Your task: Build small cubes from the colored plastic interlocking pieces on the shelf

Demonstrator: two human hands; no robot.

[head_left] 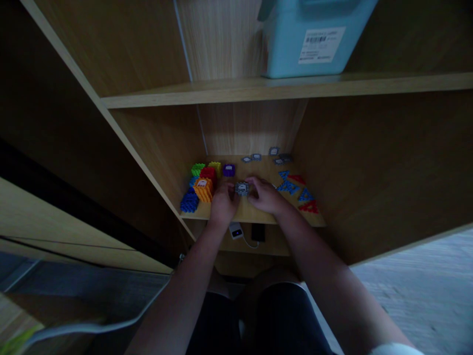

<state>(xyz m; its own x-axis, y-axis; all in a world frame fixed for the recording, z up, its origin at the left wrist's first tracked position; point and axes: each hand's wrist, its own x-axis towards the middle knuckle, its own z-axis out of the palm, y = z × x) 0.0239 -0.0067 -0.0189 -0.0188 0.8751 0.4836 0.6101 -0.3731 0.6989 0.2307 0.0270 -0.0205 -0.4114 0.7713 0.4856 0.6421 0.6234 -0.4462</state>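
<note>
On the middle shelf, a small stack of grey square building tiles (242, 188) sits between my two hands. My left hand (223, 202) has its curled fingers against the left side of the stack. From the right, my right hand (266, 196) grips the other side with bent fingers and thumb. Just left of my left hand stands an orange tile stack (203, 190), with a red stack (208, 173) behind it. Dark blue tiles (189, 201) lie at the shelf's left front. A purple stack (229, 170) rests behind my left hand.
Green (198, 169) and yellow stacks (215, 168) stand at the back left. Loose grey tiles (274, 151) lie near the back wall. Blue triangles (288, 187) and red triangles (309, 207) lie at right. A light-blue bin (310, 47) stands on the upper shelf (221, 94).
</note>
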